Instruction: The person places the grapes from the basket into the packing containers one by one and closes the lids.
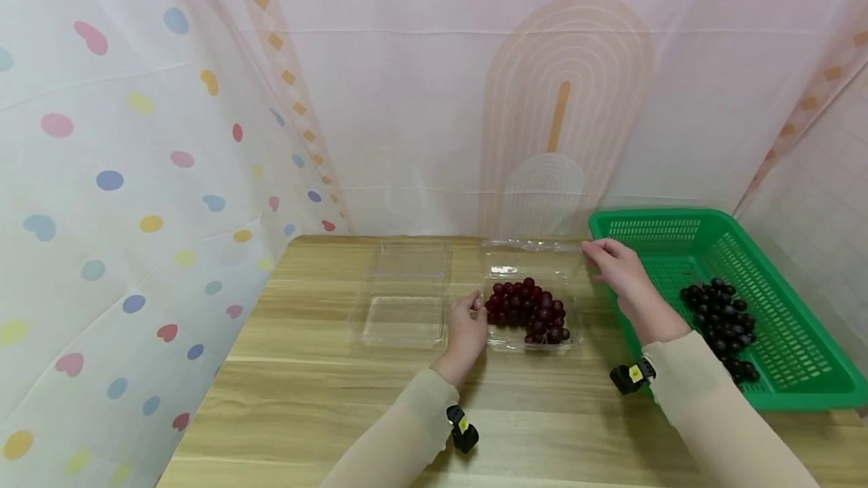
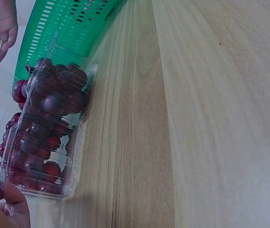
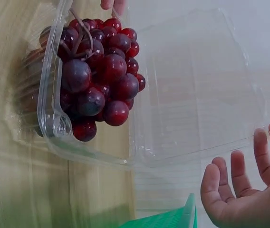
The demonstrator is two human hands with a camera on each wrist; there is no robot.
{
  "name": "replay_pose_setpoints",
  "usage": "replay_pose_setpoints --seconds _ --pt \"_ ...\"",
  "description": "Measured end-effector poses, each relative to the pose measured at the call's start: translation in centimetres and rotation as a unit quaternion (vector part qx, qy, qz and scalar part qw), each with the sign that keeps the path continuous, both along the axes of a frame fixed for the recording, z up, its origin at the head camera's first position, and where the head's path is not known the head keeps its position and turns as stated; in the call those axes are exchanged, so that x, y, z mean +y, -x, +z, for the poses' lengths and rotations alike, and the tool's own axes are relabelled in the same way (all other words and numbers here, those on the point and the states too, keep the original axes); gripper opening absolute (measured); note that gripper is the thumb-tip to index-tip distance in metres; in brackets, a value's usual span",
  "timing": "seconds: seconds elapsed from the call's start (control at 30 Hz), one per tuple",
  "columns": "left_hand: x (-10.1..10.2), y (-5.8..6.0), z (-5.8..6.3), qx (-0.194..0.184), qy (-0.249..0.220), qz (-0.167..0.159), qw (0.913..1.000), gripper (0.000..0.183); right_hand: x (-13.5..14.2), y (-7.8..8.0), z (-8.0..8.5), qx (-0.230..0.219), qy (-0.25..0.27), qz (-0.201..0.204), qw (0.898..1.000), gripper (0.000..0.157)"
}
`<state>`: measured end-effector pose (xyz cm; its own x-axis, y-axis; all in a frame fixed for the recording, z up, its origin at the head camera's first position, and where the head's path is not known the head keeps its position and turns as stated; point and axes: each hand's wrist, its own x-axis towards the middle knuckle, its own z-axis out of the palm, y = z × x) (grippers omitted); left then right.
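A clear plastic clamshell box (image 1: 505,344) lies on the table with its lid (image 1: 536,260) raised at the back. Inside sits a bunch of dark red grapes (image 1: 525,307), its stem showing at one end in the right wrist view. My left hand (image 1: 466,333) pinches the box's left rim between thumb and finger, also visible in the left wrist view. With thumb and index finger, my right hand (image 3: 244,194) pinches the lid's corner; the other fingers are loosely bent.
A second clear clamshell box (image 1: 407,320), lid open, lies to the left. On the right stands a green basket (image 1: 800,315) holding dark grapes (image 1: 722,318). The wooden table (image 1: 305,382) meets a patterned curtain (image 1: 420,96) at its back edge.
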<state>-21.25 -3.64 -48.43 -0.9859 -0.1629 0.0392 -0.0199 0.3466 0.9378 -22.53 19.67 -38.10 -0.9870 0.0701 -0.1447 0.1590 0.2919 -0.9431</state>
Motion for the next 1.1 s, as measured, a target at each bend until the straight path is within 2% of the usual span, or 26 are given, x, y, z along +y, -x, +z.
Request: replay_pose_setpoints --seconds 0.23,0.47,0.6,0.87,0.97,1.1 --pt "0.0 0.0 -0.1 0.018 0.005 0.003 0.9998 0.034 -0.1 -1.5 -0.4 -0.024 0.006 0.024 0.999 0.055" --pt "0.0 0.0 -0.3 0.005 -0.002 -0.004 1.0000 0.034 -0.1 -3.2 -1.3 -0.072 0.018 0.083 0.994 0.069" --pt "-0.1 0.0 -0.4 0.000 -0.009 -0.009 0.9999 0.035 -0.3 -4.0 -1.7 -0.093 0.018 0.102 0.990 0.074" --pt "-0.4 -0.1 0.0 -0.006 -0.008 -0.011 0.9999 0.034 -0.8 -5.4 -3.0 -0.136 0.041 0.117 0.983 0.077" --pt "-0.5 -0.1 0.2 -0.026 -0.050 -0.013 0.9984 0.034 -1.0 -5.8 -3.8 -0.135 0.059 0.107 0.983 0.078" --pt "-0.7 -0.1 0.7 -0.071 -0.110 -0.019 0.9913 0.051 -1.4 -6.4 -5.0 -0.126 0.096 0.084 0.984 0.080"
